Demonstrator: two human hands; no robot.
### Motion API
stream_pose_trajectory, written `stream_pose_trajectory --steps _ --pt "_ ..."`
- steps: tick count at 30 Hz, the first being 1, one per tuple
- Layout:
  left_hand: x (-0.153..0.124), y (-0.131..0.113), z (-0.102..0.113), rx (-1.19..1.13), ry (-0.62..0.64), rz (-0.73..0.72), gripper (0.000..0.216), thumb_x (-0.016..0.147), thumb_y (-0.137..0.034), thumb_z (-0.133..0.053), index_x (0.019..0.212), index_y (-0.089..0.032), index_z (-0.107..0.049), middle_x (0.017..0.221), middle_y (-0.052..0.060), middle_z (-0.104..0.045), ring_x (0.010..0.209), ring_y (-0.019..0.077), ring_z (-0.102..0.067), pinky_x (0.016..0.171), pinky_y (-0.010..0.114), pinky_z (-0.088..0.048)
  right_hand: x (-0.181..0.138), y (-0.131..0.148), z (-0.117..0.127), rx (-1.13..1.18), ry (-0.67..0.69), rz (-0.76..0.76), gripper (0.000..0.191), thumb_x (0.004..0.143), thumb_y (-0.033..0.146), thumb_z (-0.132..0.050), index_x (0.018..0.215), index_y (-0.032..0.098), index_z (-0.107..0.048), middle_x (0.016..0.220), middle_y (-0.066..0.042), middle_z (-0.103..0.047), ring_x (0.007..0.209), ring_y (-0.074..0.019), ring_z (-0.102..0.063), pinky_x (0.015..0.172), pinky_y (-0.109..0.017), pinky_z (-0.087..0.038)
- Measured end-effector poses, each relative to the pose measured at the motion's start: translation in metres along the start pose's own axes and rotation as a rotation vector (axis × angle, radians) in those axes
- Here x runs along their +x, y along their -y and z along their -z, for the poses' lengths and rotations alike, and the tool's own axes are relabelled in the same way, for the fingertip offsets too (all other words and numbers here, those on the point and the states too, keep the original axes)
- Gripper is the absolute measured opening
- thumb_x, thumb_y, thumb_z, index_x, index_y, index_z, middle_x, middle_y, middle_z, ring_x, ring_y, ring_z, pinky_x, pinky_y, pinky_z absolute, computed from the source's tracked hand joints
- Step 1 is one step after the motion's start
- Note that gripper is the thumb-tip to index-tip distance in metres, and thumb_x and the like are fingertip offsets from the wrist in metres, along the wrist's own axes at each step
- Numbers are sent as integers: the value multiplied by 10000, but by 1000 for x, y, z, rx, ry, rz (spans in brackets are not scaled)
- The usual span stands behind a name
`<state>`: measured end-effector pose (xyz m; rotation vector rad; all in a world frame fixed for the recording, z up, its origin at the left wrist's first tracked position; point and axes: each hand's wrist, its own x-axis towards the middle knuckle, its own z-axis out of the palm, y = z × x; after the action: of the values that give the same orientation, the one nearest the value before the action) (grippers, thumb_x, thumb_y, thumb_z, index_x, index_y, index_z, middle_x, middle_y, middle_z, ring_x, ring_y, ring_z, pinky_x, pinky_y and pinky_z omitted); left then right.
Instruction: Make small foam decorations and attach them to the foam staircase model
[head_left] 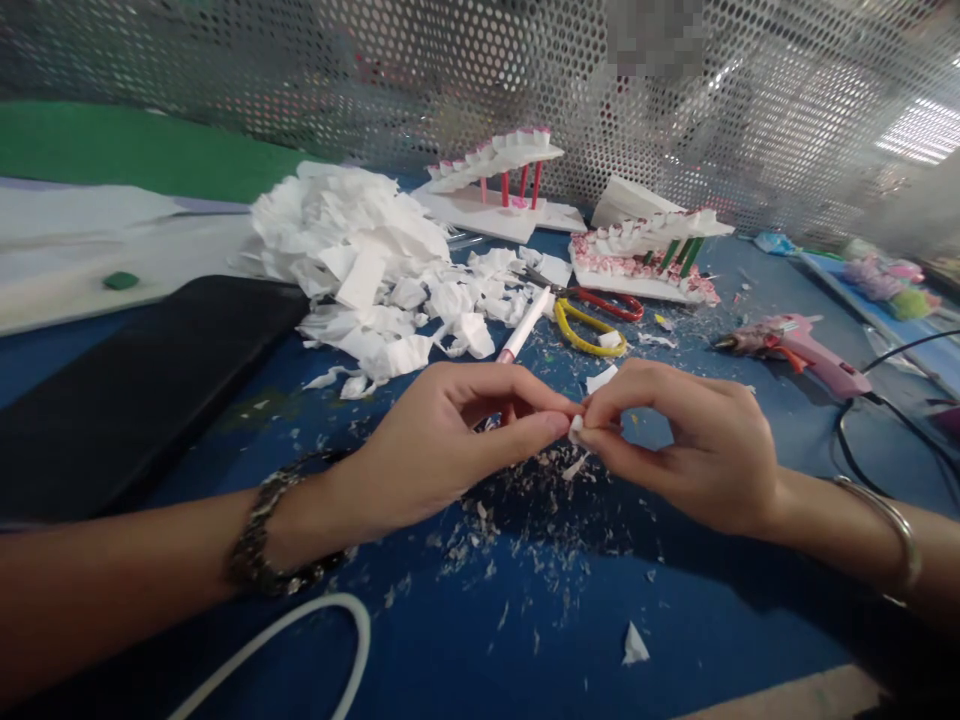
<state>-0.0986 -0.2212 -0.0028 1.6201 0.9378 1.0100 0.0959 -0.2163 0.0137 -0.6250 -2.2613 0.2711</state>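
Note:
My left hand (450, 435) and my right hand (690, 440) meet over the middle of the blue table (525, 620). Both pinch one small white scrap (576, 428) between thumb and fingertips. Fine white crumbs (525, 500) lie on the table under the hands. A white pen with a pink end (523, 326) lies just beyond my left hand. Scissors with yellow and red handles (592, 318) rest beyond the fingertips. A pile of torn white paper (375, 265) spreads at the back left.
A pink glue gun (802, 350) with a black cord (870, 440) lies at the right. Two white foam models on coloured posts (499, 175) (649, 250) stand before a perforated metal screen (750, 120). A black sheet (127, 390) lies left; a white cable (330, 620) curls near the front.

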Motion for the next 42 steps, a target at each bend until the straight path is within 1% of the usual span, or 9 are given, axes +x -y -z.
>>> stream_pose_trajectory --steps 6,11,15,18,21,27,33,38,42 --pt "-3 2 1 88 -3 -58 98 734 -269 -706 805 -203 -724 733 -6 -689 628 91 -582 575 158 -479 0 1 2 -26 8 -10 78 818 132 -615 773 172 -564 699 31 -645 625 -41 -585 594 -143 -465" --pt "-1 1 0 95 24 -3 103 757 -281 -670 793 -205 -729 723 -2 -695 630 94 -586 551 156 -461 -2 0 3 -31 18 3 76 830 168 -625 782 175 -566 701 28 -640 635 -50 -587 610 -160 -474" --pt "2 0 1 66 33 21 87 752 -256 -652 778 -206 -718 704 -17 -688 611 81 -568 553 143 -452 -1 -2 3 -1 19 27 56 832 135 -616 817 169 -573 734 13 -650 667 -54 -599 651 -167 -495" --pt "4 -2 0 28 27 49 89 738 -256 -644 729 -189 -701 640 -23 -661 553 74 -522 503 139 -424 0 -5 5 16 41 114 68 852 106 -573 867 171 -584 775 -6 -656 720 -67 -610 688 -192 -516" --pt "5 -3 -1 -19 34 62 85 722 -244 -640 683 -175 -671 635 -27 -651 563 71 -531 529 138 -435 1 -7 8 5 98 217 98 883 121 -525 917 170 -603 826 -30 -655 806 -87 -623 740 -220 -531" --pt "6 -1 0 -40 78 66 85 751 -234 -616 710 -170 -653 682 -27 -662 610 70 -561 573 129 -454 3 -5 12 -113 114 230 91 856 137 -590 939 161 -620 846 -27 -666 828 -86 -637 805 -219 -540" --pt "5 -1 0 -40 149 52 118 781 -224 -591 690 -172 -647 682 -20 -667 610 75 -574 588 143 -462 -1 -2 17 -196 143 344 166 843 91 -584 998 144 -616 933 -44 -684 958 -132 -620 876 -289 -550" --pt "4 -1 0 -90 176 57 76 783 -212 -604 736 -179 -653 730 -24 -672 631 68 -573 606 140 -466 0 1 14 -206 74 305 87 877 144 -556 930 188 -609 823 -18 -681 814 -103 -634 807 -263 -559" --pt "4 -1 1 -152 187 29 71 767 -150 -619 715 -188 -648 703 -54 -647 630 45 -561 609 102 -457 3 1 11 -141 63 269 49 887 164 -548 878 184 -592 775 -4 -667 728 -77 -614 738 -233 -553"
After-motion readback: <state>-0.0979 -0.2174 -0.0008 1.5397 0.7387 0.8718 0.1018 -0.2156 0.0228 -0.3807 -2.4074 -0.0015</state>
